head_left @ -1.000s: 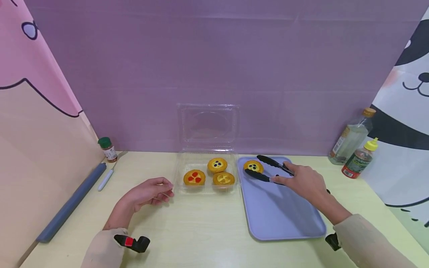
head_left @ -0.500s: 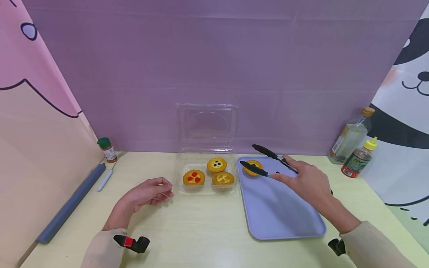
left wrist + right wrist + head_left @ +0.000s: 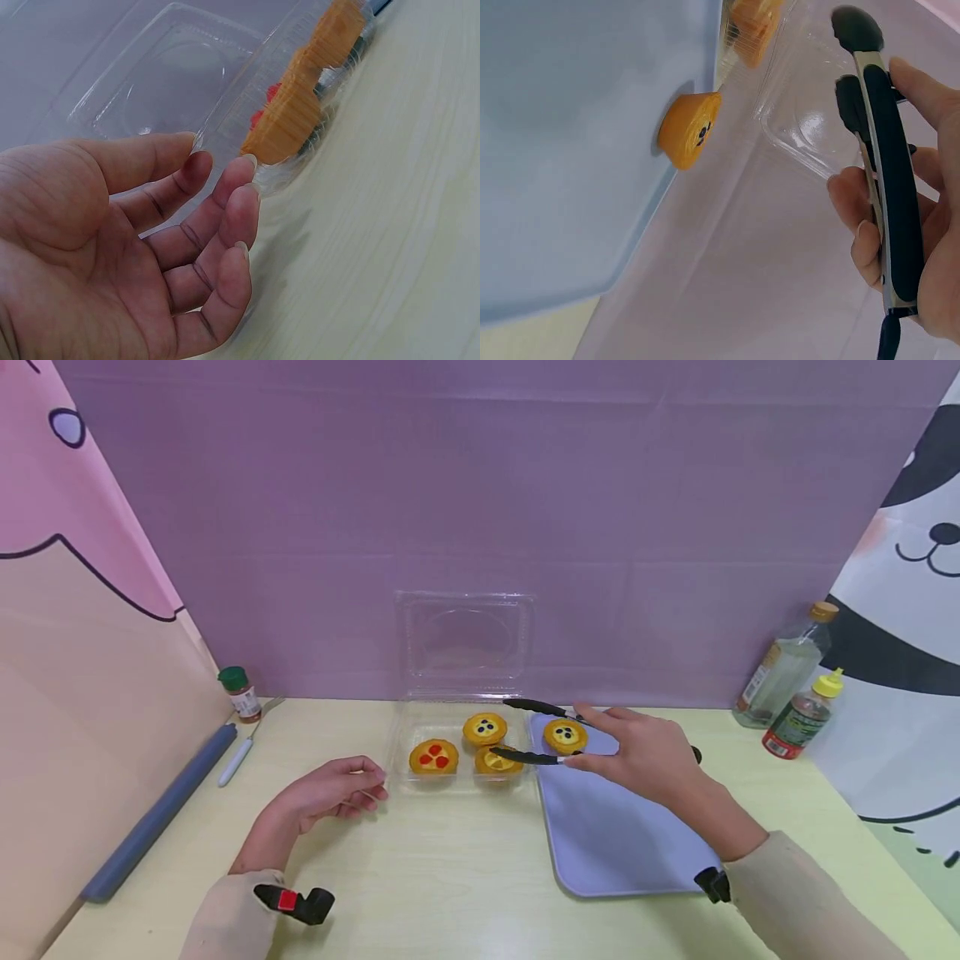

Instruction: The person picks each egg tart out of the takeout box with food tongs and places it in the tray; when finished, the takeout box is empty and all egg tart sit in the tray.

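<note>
My left hand pinches the near left rim of a clear plastic clamshell container between thumb and forefinger; the other fingers curl loosely. Inside sit a red-spotted tart, a blue-dotted tart and a tart with yellow wedges. My right hand grips black-tipped tongs, whose arms are spread with nothing between them. Their tips reach over the container's right side, partly covering the yellow-wedged tart. Another blue-dotted tart rests at the back left corner of the lilac tray.
The container's lid stands raised at the back. Far left are a green-capped jar, a fork and a long blue roll. A glass bottle and a yellow-topped bottle stand at the right.
The right hand has lifted the spread tongs off the tart on the tray and carried them left over the container. The left hand stays in place.
</note>
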{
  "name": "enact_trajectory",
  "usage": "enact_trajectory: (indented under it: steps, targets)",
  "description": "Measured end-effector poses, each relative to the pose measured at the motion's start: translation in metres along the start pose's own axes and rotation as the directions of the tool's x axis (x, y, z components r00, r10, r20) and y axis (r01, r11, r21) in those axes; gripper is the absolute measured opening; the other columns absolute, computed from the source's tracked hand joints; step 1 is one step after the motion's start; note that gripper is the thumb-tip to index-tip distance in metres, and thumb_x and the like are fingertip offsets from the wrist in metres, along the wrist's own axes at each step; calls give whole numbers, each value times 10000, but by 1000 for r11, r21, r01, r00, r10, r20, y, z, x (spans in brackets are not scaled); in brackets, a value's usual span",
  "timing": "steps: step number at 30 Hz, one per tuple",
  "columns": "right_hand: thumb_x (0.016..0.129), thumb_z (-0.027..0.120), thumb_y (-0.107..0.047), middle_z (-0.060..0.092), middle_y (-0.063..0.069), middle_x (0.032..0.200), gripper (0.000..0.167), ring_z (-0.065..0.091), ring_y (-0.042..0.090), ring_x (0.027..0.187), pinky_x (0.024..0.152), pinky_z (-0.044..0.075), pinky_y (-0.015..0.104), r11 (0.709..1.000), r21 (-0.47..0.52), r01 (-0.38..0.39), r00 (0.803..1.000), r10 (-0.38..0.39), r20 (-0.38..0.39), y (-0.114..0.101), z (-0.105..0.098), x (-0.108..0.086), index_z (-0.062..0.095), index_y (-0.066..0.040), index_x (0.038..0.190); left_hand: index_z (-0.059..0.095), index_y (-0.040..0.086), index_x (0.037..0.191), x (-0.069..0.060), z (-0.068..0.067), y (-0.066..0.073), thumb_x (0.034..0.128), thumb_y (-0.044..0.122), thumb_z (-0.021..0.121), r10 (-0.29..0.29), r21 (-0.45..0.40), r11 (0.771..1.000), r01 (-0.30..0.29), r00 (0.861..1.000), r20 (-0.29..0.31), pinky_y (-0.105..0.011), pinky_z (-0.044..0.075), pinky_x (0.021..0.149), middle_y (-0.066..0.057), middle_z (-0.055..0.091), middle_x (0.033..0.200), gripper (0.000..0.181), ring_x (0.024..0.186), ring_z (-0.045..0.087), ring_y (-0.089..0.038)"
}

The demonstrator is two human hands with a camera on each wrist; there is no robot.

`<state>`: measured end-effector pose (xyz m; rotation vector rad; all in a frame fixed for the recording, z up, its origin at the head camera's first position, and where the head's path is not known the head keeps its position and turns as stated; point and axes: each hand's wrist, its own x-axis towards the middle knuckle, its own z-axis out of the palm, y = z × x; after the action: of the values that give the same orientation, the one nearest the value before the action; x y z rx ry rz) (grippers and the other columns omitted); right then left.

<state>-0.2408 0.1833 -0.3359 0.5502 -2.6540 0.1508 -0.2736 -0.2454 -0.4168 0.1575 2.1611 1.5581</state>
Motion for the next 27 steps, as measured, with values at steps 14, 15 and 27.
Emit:
enact_trajectory:
  steps: [14, 15, 27]
  targets:
    - [809, 675, -696, 695, 51, 1263, 751, 668, 229, 945, 608, 476, 302, 999, -11, 30, 975, -27, 219, -29, 16, 42, 549, -308, 1440, 567, 10, 1157, -2, -1, 0, 1024, 300, 565, 4, 5, 1000, -4, 1000, -11, -304, 508, 738, -28, 706, 989, 319, 840, 665, -149]
    - [803, 677, -701, 702, 43, 1242, 753, 659, 219, 928, 601, 465, 298, 999, -16, 33, 974, -28, 225, -30, 17, 45, 551, -314, 1437, 567, 13, 1156, -2, -1, 0, 1024, 302, 565, 5, 5, 1000, -5, 1000, -11, -306, 508, 741, -29, 705, 991, 318, 840, 665, -149]
    - [786, 677, -727, 666, 24, 1339, 798, 678, 249, 1057, 535, 408, 286, 996, 7, 89, 924, -85, 372, -40, 14, 75, 509, -340, 1464, 565, 4, 1166, -6, 0, 2, 1027, 289, 559, 5, 1, 1000, -5, 1000, -16, -316, 513, 749, -45, 706, 997, 317, 848, 658, -159]
